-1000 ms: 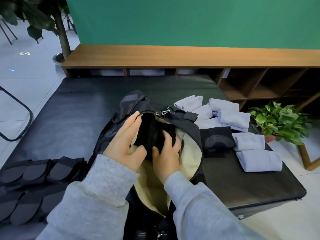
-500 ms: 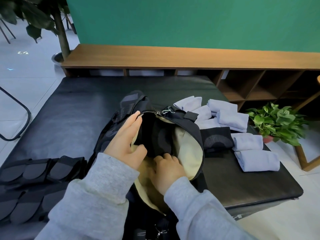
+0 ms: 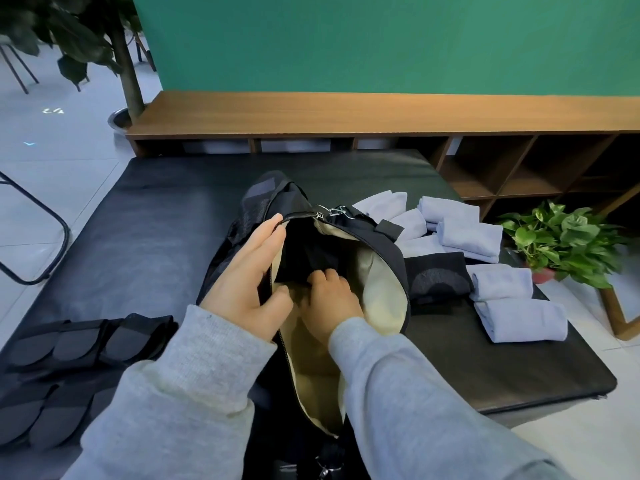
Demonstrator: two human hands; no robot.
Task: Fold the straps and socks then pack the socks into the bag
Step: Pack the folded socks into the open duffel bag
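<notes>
The black bag [image 3: 388,251] lies unzipped on the dark table [image 3: 145,216]. The left hand [image 3: 247,275] holds its opening edge, fingers nearly straight. The right hand [image 3: 329,299] reaches inside; its fingertips are hidden, grip indeterminate. Folded pale socks [image 3: 519,320] lie beyond, right.

Your black bag [image 3: 388,251] lies unzipped, its cream lining showing. Folded pale socks [image 3: 519,320] and one dark sock [image 3: 436,277] lie just right of it; dark straps [image 3: 69,344] lie left.
</notes>
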